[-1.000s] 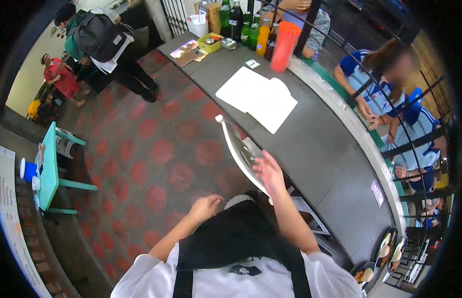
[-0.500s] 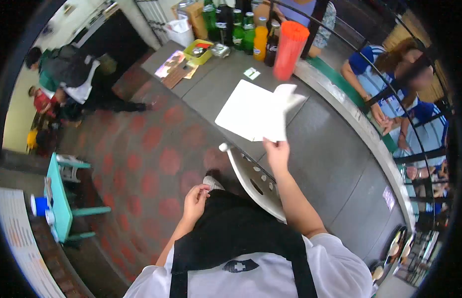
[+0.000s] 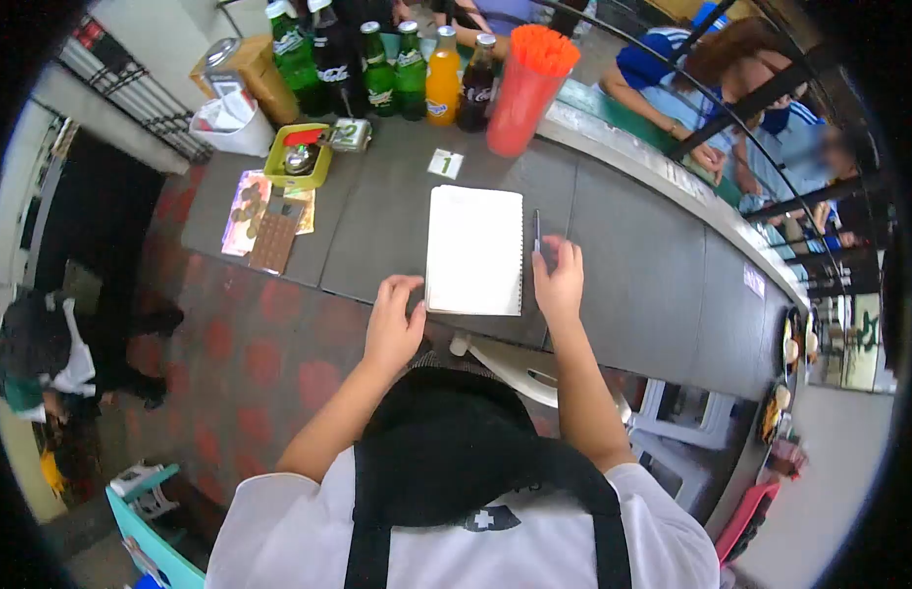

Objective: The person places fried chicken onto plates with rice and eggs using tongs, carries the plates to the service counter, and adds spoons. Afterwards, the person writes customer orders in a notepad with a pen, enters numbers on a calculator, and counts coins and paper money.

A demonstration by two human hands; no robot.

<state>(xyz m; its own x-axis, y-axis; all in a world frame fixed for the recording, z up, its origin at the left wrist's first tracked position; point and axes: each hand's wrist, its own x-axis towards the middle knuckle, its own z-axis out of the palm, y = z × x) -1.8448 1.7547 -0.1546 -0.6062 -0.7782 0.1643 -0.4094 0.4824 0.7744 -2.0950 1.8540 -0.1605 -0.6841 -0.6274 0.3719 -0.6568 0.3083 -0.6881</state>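
Observation:
A spiral notebook (image 3: 474, 253) lies on the dark counter in front of me, a blank white page facing up and its coil on the right. My left hand (image 3: 394, 319) is at the notebook's lower left edge, thumb and forefinger apart, holding nothing. Just right of the coil is a slim dark pen (image 3: 537, 228). The thumb and forefinger of my right hand (image 3: 558, 281) close around the pen's near end, the other fingers loosely bent.
Soda bottles (image 3: 409, 74) and a red tumbler of straws (image 3: 527, 93) line the counter's back. A yellow-green basket (image 3: 299, 162), bills with coins (image 3: 248, 208) and a brown calculator-like slab (image 3: 276, 234) sit left. People sit beyond the bars (image 3: 760, 93). A white chair (image 3: 515, 371) stands below the edge.
My right hand has let go of the notebook's pages and moved to the pen. The notebook now lies flat and squarer to me. My left hand has come up from my lap to its edge.

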